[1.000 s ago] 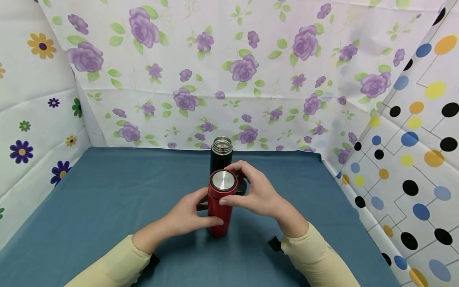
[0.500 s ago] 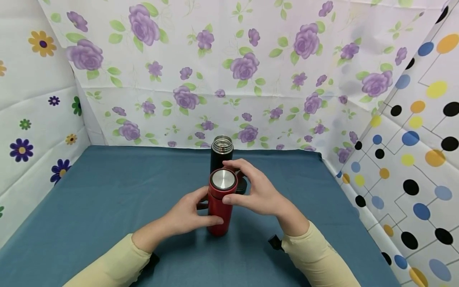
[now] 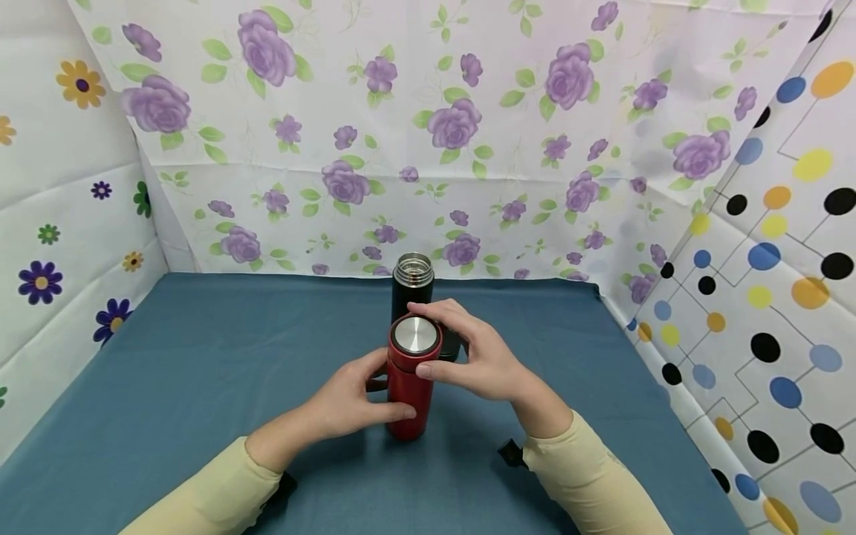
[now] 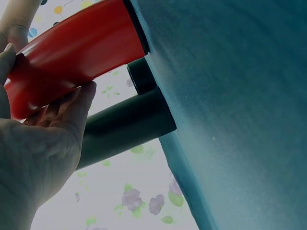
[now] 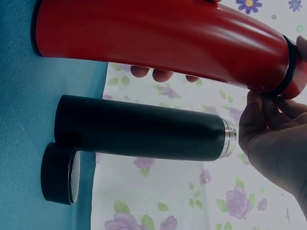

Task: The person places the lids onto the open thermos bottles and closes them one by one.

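Note:
A red bottle (image 3: 409, 401) with a silver-topped lid (image 3: 416, 335) stands upright on the table. My left hand (image 3: 344, 397) grips its body from the left, the thumb across the front. Around the red lid (image 5: 293, 72) curl the fingers and thumb of my right hand (image 3: 478, 357). Behind stands a black bottle (image 5: 139, 128), uncapped, its threaded steel neck (image 3: 414, 270) showing. A black cap (image 5: 60, 173) rests on the table beside the black bottle's base, partly hidden by my right hand in the head view.
Blue cloth (image 3: 200, 357) covers the table. A flowered sheet (image 3: 401, 111) hangs behind the far edge, with patterned sheets at the left (image 3: 67, 178) and right (image 3: 735, 245). Black wrist straps show at both sleeves.
My right hand's fingers have shifted slightly left around the back of the red lid, and its thumb sits slightly farther right. My left hand and the bottles look unmoved.

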Demonstrator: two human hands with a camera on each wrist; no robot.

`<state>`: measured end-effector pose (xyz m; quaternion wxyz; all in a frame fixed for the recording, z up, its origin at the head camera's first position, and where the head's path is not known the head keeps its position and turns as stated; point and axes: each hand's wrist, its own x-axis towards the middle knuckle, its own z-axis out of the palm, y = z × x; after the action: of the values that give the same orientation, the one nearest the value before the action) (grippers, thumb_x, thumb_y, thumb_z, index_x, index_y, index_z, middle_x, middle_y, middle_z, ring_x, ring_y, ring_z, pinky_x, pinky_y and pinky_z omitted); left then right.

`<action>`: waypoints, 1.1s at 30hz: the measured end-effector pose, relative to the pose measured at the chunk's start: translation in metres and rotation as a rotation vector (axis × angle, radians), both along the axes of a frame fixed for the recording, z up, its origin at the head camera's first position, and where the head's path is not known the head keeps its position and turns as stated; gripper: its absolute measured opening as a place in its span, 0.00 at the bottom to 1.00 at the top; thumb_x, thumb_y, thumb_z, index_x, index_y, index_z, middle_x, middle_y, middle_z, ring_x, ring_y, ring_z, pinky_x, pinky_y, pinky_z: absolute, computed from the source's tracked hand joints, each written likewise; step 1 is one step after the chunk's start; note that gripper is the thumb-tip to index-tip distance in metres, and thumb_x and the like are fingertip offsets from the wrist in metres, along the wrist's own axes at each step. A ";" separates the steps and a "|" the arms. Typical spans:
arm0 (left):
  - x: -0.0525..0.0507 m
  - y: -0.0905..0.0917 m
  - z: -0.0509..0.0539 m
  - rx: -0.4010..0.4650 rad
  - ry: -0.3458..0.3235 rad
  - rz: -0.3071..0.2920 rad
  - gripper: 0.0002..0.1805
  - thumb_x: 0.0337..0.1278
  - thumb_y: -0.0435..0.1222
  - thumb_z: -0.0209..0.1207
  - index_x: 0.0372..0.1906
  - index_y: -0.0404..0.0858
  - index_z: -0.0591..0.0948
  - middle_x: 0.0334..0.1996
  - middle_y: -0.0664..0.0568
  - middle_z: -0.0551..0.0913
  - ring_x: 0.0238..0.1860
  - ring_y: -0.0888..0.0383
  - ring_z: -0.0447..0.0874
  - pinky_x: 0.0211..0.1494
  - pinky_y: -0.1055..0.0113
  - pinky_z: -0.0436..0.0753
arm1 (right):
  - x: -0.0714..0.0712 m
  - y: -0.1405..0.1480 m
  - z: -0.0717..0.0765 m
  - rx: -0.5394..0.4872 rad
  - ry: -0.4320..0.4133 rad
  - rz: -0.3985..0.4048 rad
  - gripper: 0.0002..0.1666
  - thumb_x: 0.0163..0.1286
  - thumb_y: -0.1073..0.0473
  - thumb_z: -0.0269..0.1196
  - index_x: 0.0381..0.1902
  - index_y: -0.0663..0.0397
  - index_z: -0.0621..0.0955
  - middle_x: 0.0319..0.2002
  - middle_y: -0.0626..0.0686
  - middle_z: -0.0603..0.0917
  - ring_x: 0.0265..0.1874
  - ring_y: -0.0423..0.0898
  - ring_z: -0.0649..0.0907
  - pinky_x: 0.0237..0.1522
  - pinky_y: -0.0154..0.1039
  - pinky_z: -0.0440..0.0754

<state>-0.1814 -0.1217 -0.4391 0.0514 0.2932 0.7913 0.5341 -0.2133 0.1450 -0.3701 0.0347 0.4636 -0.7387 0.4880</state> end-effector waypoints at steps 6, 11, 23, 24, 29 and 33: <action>0.001 0.000 0.001 -0.008 -0.002 0.006 0.39 0.64 0.44 0.80 0.77 0.48 0.76 0.68 0.56 0.84 0.67 0.52 0.85 0.70 0.44 0.86 | 0.002 0.000 0.001 0.002 -0.004 -0.068 0.41 0.69 0.61 0.81 0.77 0.50 0.79 0.65 0.48 0.83 0.60 0.48 0.83 0.63 0.51 0.84; 0.001 0.000 0.001 -0.014 -0.001 0.012 0.38 0.64 0.45 0.80 0.76 0.50 0.77 0.67 0.58 0.84 0.66 0.54 0.85 0.70 0.44 0.86 | 0.004 -0.002 0.002 0.008 0.028 -0.110 0.43 0.63 0.65 0.85 0.73 0.48 0.80 0.62 0.48 0.84 0.54 0.47 0.83 0.55 0.45 0.85; 0.000 0.001 -0.001 -0.008 -0.007 0.009 0.37 0.65 0.45 0.80 0.76 0.51 0.77 0.67 0.58 0.84 0.66 0.54 0.85 0.70 0.43 0.85 | 0.002 -0.006 -0.002 -0.004 0.127 -0.160 0.43 0.56 0.58 0.90 0.65 0.51 0.79 0.60 0.48 0.84 0.50 0.45 0.81 0.49 0.45 0.81; 0.000 0.001 -0.001 -0.007 -0.007 0.009 0.37 0.65 0.45 0.80 0.76 0.51 0.77 0.67 0.58 0.84 0.66 0.54 0.85 0.71 0.43 0.85 | 0.002 -0.007 -0.002 -0.004 0.136 -0.161 0.43 0.56 0.56 0.90 0.65 0.51 0.79 0.60 0.48 0.84 0.50 0.45 0.81 0.49 0.45 0.81; -0.001 0.001 -0.002 -0.006 -0.003 0.007 0.37 0.65 0.45 0.80 0.76 0.51 0.78 0.67 0.59 0.84 0.66 0.54 0.85 0.71 0.44 0.85 | 0.003 -0.008 -0.001 -0.005 0.151 -0.162 0.44 0.55 0.58 0.91 0.65 0.52 0.78 0.60 0.49 0.84 0.49 0.45 0.81 0.49 0.44 0.81; -0.001 0.001 -0.002 -0.007 -0.003 0.007 0.37 0.64 0.45 0.80 0.76 0.51 0.78 0.67 0.59 0.84 0.66 0.55 0.85 0.70 0.44 0.86 | 0.004 -0.007 -0.001 0.010 0.111 -0.167 0.46 0.58 0.56 0.89 0.70 0.55 0.78 0.62 0.49 0.84 0.50 0.45 0.81 0.51 0.44 0.82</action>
<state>-0.1823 -0.1207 -0.4411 0.0518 0.2895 0.7942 0.5318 -0.2095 0.1383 -0.3709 0.1138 0.4272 -0.7741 0.4531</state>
